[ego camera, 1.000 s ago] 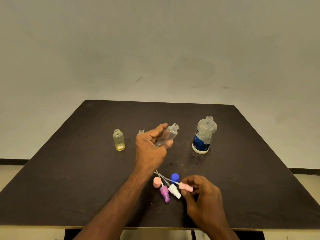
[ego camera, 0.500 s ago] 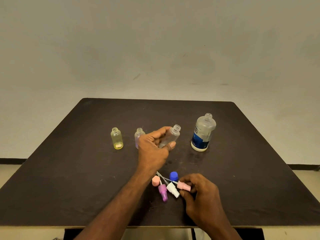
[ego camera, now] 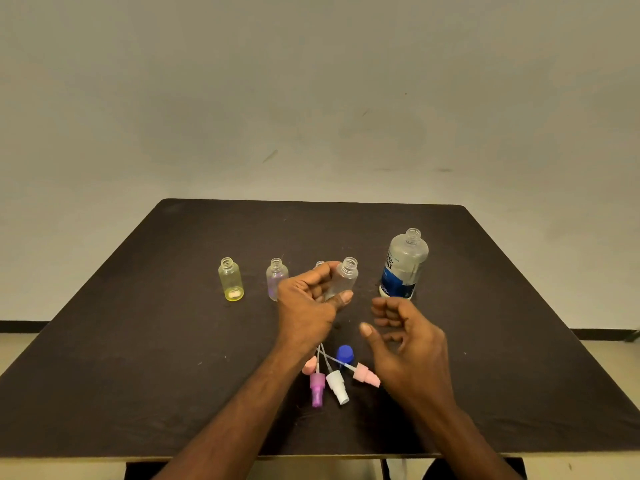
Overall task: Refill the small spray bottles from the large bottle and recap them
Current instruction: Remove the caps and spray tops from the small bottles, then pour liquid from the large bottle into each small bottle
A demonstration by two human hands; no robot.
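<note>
Left hand (ego camera: 308, 303) grips the uncapped clear bottle (ego camera: 343, 280) above the table (ego camera: 138, 375), left of the open large bottle (ego camera: 403, 265); right hand (ego camera: 408, 341) hovers beside, fingers loosely curled, empty.

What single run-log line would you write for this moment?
left hand: holds clear small bottle, uncapped | right hand: empty, grip loose, near large bottle | spray caps: on table
</note>
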